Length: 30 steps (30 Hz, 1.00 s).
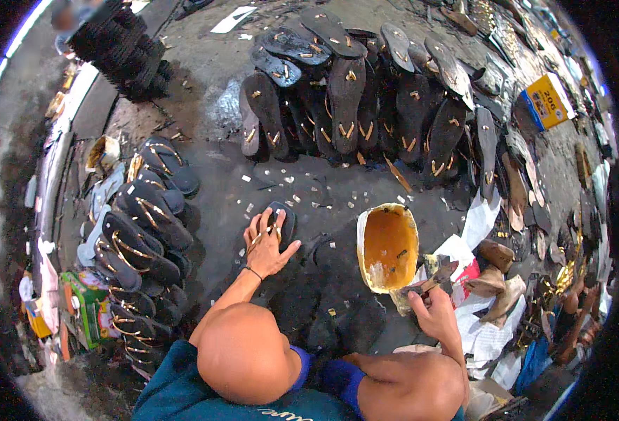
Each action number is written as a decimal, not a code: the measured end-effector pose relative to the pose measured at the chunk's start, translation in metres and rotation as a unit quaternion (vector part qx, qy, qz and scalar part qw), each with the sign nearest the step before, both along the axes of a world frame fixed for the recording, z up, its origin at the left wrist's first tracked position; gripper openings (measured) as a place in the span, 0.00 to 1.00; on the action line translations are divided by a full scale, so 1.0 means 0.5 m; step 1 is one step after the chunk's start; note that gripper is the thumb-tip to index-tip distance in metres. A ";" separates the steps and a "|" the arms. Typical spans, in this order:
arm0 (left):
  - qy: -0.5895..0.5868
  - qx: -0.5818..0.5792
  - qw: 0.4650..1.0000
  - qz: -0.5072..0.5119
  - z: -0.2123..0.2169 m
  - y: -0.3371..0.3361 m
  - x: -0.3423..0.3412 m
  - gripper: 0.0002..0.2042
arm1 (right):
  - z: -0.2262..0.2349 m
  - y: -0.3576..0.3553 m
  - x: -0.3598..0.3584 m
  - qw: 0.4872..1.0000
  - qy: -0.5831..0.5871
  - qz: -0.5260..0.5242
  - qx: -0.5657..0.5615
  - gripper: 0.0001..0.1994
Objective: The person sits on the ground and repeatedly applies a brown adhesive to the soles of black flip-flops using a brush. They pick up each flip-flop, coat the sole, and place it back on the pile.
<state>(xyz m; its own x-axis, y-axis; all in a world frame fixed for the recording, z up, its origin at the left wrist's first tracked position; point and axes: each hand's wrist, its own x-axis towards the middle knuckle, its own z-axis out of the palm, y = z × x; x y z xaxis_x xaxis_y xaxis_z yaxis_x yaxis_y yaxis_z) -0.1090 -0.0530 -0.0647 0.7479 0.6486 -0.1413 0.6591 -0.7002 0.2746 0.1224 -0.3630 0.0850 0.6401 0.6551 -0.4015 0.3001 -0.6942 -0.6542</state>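
Observation:
My left hand (265,249) spans a dark sandal (288,223) on the floor, its fingers spread over the strap area and the thumb out to the right. Part of the sandal is hidden under the palm. My right hand (434,313) is closed on a worn, brownish flat tool (429,281); its exact kind is unclear. That tool is at the lower right rim of a pale, crusted tub (360,242) with amber, glue-like stuff inside. My bent knees frame the work from below.
Dark sandals with gold-trimmed straps (141,235) are heaped on the left. More sandals (347,98) stand in a row at the far side. On the right lie wooden shoe lasts (488,281), white paper (481,217) and a yellow-blue box (548,102). Small pale scraps (314,188) litter the floor.

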 end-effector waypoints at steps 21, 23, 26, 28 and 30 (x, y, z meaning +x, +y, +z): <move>-0.385 -0.812 0.403 0.171 0.194 0.007 0.157 0.28 | 0.046 0.381 -0.040 0.904 -0.145 0.086 0.392 0.12; -0.385 -0.779 0.470 0.151 0.227 -0.002 0.162 0.31 | 0.021 0.407 0.072 0.925 -0.105 -0.038 0.364 0.07; -0.443 -0.782 0.400 0.178 0.248 0.015 0.149 0.33 | 0.066 0.391 0.062 0.910 -0.063 -0.035 0.408 0.09; -0.436 -0.776 0.420 0.176 0.233 0.010 0.160 0.36 | 0.008 0.373 0.009 0.897 -0.078 0.000 0.434 0.12; -0.438 -0.759 0.450 0.174 0.227 0.030 0.166 0.38 | 0.036 0.325 -0.059 0.909 0.044 0.105 0.401 0.13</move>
<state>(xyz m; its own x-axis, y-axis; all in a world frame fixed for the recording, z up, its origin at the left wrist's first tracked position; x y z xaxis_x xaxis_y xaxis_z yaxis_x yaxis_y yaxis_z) -0.0262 -0.0379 0.0487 0.8390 0.4006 -0.3683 -0.1695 0.8354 0.5228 0.0927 -0.2004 0.1031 0.4556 0.8639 0.2147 0.2924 0.0826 -0.9527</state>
